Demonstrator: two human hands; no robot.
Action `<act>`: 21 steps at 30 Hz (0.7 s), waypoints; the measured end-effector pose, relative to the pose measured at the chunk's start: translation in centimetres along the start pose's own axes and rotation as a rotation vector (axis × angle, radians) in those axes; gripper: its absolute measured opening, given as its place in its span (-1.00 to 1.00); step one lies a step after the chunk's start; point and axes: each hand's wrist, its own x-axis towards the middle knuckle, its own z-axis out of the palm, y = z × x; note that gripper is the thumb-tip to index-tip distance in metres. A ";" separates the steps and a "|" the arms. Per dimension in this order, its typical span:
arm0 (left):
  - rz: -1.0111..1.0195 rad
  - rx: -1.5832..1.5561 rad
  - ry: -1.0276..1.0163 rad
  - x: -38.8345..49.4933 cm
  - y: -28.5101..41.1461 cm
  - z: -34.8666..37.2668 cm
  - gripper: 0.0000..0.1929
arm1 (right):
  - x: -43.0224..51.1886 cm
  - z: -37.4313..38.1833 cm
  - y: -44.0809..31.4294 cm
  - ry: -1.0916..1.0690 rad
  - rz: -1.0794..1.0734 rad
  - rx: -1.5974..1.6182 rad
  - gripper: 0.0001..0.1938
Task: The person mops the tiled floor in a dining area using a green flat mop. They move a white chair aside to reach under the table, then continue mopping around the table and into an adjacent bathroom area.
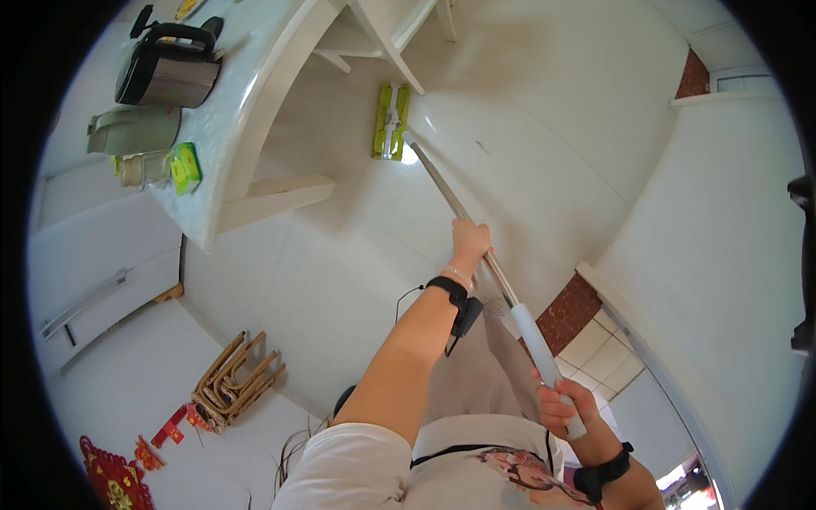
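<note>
A flat mop's metal pole [440,178] runs diagonally from my body to the floor. My left hand [472,241] is closed around the middle of that pole. Lower in the picture, my right hand [564,405] grips the pale plastic sleeve [535,341] at the pole's end. The green mop head [391,122] lies on the pale tiled floor [535,153], close to a white chair leg [398,67]. A small dark mark [482,148] shows on the floor to the right of the mop head.
At the upper left, a marble-topped table [245,95] carries an electric kettle [169,70], a green jug [137,131], glass jars [146,169] and a tissue pack [185,167]. Stacked stools [236,379] stand by the wall at lower left. A wall corner [586,271] juts in at right.
</note>
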 end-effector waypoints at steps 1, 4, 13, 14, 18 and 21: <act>-0.005 -0.007 -0.022 -0.9 -1.4 1.0 -0.63 | -1.5 -0.8 0.2 0.041 -0.025 -0.028 -0.62; 0.003 0.098 -0.259 -3.4 -4.1 4.7 -0.64 | -6.2 -2.9 0.4 0.067 -0.093 -0.066 -0.61; -0.059 -0.019 -0.463 -14.6 -2.4 17.6 -0.61 | -16.1 -5.5 4.1 0.192 -0.375 -0.077 -0.57; -0.128 -0.041 -0.511 -14.7 -1.8 19.0 -0.63 | -16.0 -4.8 4.5 0.144 -0.453 -0.084 -0.57; -0.166 -0.237 -0.565 -12.7 1.8 23.0 -0.69 | -12.8 -1.6 3.3 0.436 -0.589 -0.227 -0.65; -0.198 -0.234 -0.619 -11.3 4.6 23.1 -0.74 | -11.3 0.3 1.8 0.519 -0.590 -0.396 -0.70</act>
